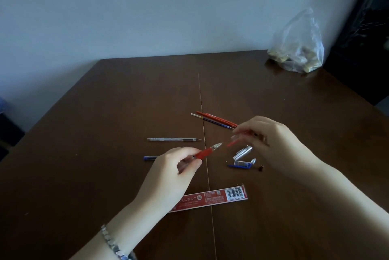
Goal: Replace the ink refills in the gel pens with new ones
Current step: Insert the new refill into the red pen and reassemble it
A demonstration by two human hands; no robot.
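My left hand (168, 173) grips a red gel pen (207, 151) by its red grip, its silver tip pointing right and up. My right hand (271, 143) pinches a thin red piece (233, 142), blurred, just right of that tip; whether it is a refill or a cap I cannot tell. Loose refills (214, 119), red and blue, lie beyond the hands. A clear pen (172, 139) with a black tip rests to the left. A blue pen end (149, 157) shows behind my left hand. Clear caps and a blue part (242, 157) lie under my right hand.
A red refill package (212, 197) with a barcode lies near the front on the brown table (105, 133). A tiny dark cap (261, 168) sits by my right wrist. A clear plastic bag (299, 47) stands at the far right corner beside a dark chair (362, 38).
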